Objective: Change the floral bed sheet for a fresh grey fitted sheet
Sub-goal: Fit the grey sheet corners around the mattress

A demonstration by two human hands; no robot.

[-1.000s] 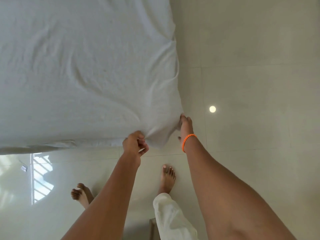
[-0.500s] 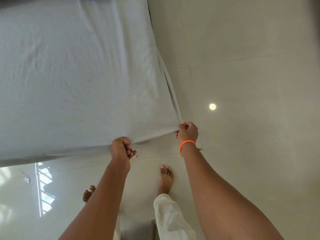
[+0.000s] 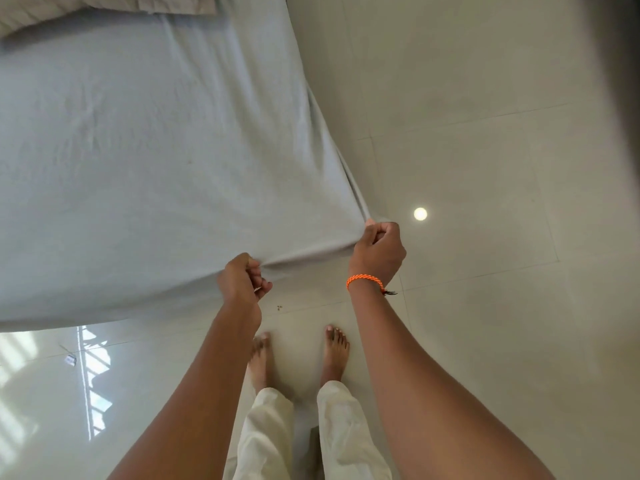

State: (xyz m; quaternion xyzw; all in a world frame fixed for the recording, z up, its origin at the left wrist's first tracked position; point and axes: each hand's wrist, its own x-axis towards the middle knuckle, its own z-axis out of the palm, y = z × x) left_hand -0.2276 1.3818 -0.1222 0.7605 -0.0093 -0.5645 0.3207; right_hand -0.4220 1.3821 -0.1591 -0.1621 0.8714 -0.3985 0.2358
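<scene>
now the pale grey, softly creased cotton fitted sheet [image 3: 149, 150] lies spread over the mattress, its near corner pulled much tighter than a second ago, when the cloth bunched in loose folds between the hands. the puckers at the corner have mostly flattened into one taut ridge running between the fists. the left hand [image 3: 242, 280] pinches the hem on the near edge, fingers curled around a fold; the right hand [image 3: 377, 252], with a braided orange thread bracelet [image 3: 365, 282] at the wrist, grips the corner itself, drawing it out over the mattress edge. i judge the corner is about to be tucked under. beyond, a beige pillow [image 3: 104, 8] sits at the top, and glossy cream floor tiles [image 3: 485, 168] reflect a round light.
</scene>
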